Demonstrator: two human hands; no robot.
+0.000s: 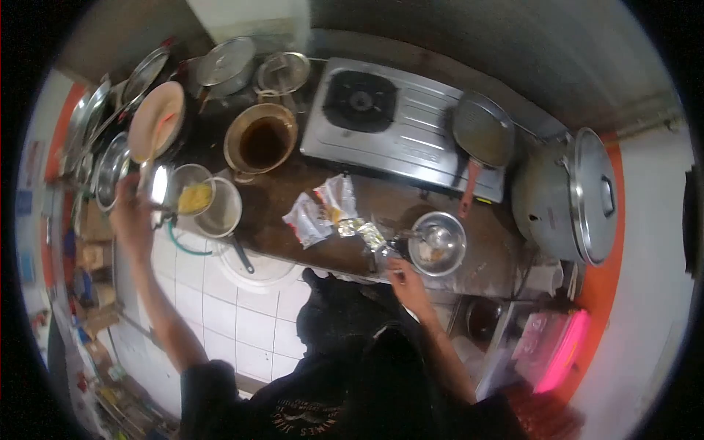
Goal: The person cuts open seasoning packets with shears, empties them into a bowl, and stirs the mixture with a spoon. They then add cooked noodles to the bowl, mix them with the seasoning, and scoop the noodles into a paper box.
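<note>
At the left of the head view, my left hand is smeared by motion, closed at the dark handle of a mesh strainer. Yellow food lies in the strainer, which overlaps a pale round container. My right hand has its fingers curled at the counter's front edge; what they hold, if anything, is hidden. Just beyond it is a steel bowl with a spoon and some pale and brown food in it. Torn foil wrappers and crumpled gold-silver foil lie left of the bowl.
Behind stands a gas stove, a long-handled pan on its right side. A pot of dark liquid sits left of it. A big lidded pot stands right. A pink item is at lower right, a white round lid below the counter.
</note>
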